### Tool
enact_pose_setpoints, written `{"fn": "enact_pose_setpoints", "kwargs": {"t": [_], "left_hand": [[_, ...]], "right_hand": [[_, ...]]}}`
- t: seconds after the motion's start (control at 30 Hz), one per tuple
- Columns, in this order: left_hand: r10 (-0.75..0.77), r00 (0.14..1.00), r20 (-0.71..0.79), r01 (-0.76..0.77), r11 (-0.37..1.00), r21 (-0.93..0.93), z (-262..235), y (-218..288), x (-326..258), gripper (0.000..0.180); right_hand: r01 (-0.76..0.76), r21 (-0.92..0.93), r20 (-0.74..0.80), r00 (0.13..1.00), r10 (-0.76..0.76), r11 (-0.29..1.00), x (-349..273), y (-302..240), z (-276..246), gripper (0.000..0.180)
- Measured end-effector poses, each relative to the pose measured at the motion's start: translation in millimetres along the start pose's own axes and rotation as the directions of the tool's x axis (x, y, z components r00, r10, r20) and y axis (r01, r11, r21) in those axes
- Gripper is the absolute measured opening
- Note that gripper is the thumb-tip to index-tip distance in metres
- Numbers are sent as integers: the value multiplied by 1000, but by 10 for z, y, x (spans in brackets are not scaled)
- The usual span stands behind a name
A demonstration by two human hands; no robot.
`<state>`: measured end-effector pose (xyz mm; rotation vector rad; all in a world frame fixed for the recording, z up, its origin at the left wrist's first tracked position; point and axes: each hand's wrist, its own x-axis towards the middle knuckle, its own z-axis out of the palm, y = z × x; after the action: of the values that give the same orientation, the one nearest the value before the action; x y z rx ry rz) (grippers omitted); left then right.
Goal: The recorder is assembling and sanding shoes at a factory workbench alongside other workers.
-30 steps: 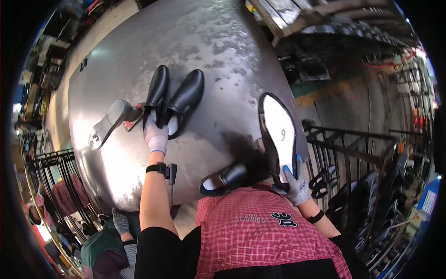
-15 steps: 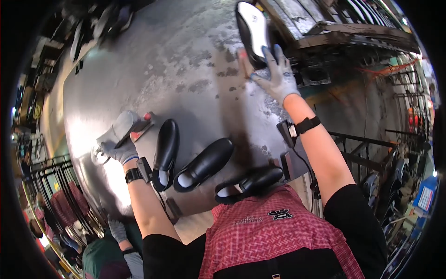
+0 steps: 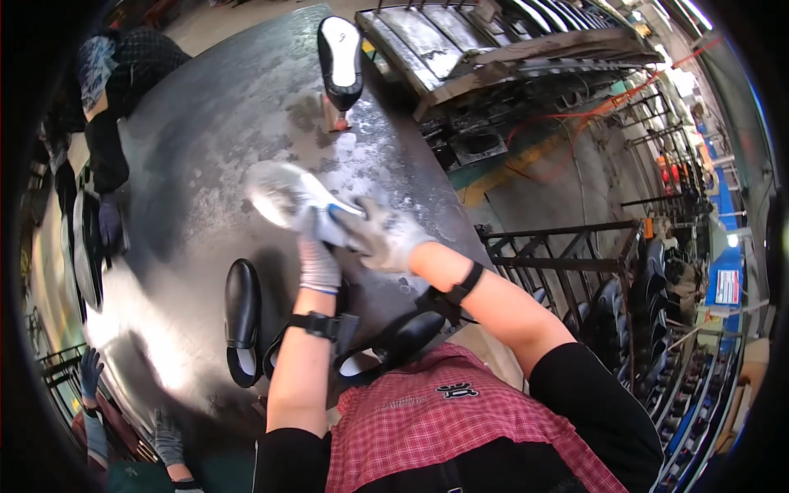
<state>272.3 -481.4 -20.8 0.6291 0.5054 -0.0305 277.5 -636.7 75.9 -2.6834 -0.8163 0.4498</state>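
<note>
Both my hands wear pale work gloves and meet over the table. My left hand (image 3: 315, 251) grips one end of a silvery-grey shoe-shaped piece (image 3: 282, 194), smeared by motion. My right hand (image 3: 385, 237) closes on that same end from the right, its blue-tipped fingers against the piece. Beyond them a black shoe (image 3: 341, 62) stands sole up, white sole showing, with a pinkish support beneath it. Left of my left forearm lies a black loafer (image 3: 242, 304). Another black shoe (image 3: 273, 353) is mostly hidden behind that forearm. Close to my apron rests a third black shoe (image 3: 408, 335).
The grey metal table (image 3: 205, 156) spreads ahead. A slatted rack (image 3: 427, 49) adjoins its far right side; a dark metal frame (image 3: 567, 263) and shoes (image 3: 649, 304) stand right. Another person (image 3: 131, 62) is at the far left; other people's gloved hands (image 3: 90, 374) show lower left.
My right hand has left the white-soled shoe and come back toward me. My left hand has carried the grey piece rightward, and the hands now meet on it. The view has turned right.
</note>
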Motion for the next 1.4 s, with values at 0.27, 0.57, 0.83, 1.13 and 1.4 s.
{"fn": "enact_pose_setpoints", "kwargs": {"t": [0.27, 0.57, 0.83, 1.13, 1.4], "left_hand": [[-336, 911, 239, 201, 868, 454, 495, -1101, -921, 67], [-43, 955, 294, -284, -423, 860, -1158, 58, -2183, 57], [-70, 948, -311, 271, -335, 902, -2313, -411, -2153, 46], [-321, 883, -342, 467, 661, 587, -2033, -139, -2606, 54], [55, 978, -201, 58, 855, 515, -852, 19, -2545, 56]], "right_hand": [[-512, 96, -112, 847, 520, 854, -1809, 388, 367, 91], [-431, 82, -61, 898, 436, 899, -1828, 271, 352, 94], [-499, 161, -5, 863, 506, 852, -1920, 183, 326, 101], [-460, 345, -35, 865, 501, 818, -2881, 220, 738, 119], [-534, 630, 382, 845, 373, 564, -3063, 705, 1987, 53]]}}
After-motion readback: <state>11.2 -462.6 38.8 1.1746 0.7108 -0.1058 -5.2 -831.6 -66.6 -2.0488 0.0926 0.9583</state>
